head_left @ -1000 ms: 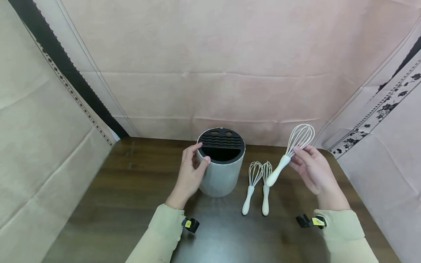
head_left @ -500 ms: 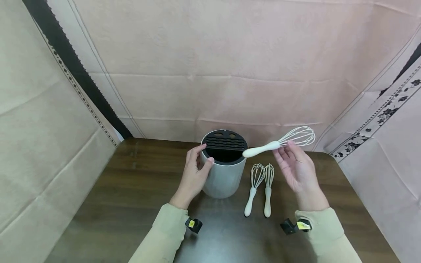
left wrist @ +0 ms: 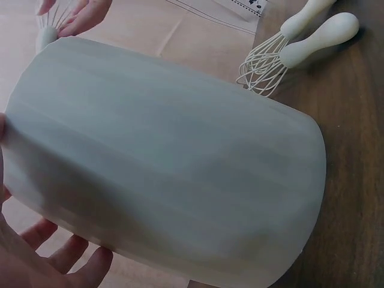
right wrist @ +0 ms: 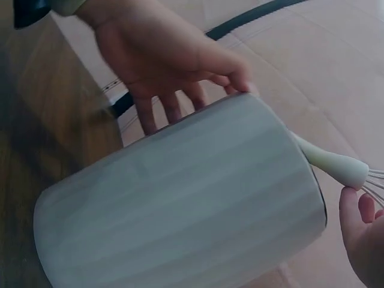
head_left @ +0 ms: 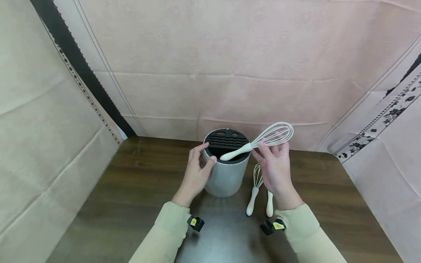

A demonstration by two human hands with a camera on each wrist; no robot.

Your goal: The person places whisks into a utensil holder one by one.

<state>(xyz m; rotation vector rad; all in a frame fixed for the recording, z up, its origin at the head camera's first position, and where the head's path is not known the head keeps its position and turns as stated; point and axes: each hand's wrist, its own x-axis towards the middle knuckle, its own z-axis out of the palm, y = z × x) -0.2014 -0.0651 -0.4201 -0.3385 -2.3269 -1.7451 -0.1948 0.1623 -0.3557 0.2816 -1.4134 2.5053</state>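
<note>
A grey cylindrical utensil holder (head_left: 226,179) with a black slotted lid stands upright on the table. My left hand (head_left: 194,177) grips its left side, thumb and fingers at the rim. Between the thumb and fingers of my right hand (head_left: 276,173), a large white whisk (head_left: 241,150) is pinched near the base of its wires. Its handle slants down to the left over the lid's wide opening; in the right wrist view the handle's end (right wrist: 336,165) is partly hidden behind the holder's rim. Two smaller whisks, one on the left (head_left: 252,201) and one on the right (head_left: 269,204), lie below my right hand, which partly covers them.
The dark wooden table (head_left: 138,204) extends to both sides of the holder. Pale cloth (head_left: 210,58) hangs behind the table's far edge, with more cloth along the left and right. Each wrist wears a small black camera.
My right hand has carried the large whisk leftward, and its handle has swung from pointing down toward me to lying over the holder's opening. The left hand keeps its grip on the holder.
</note>
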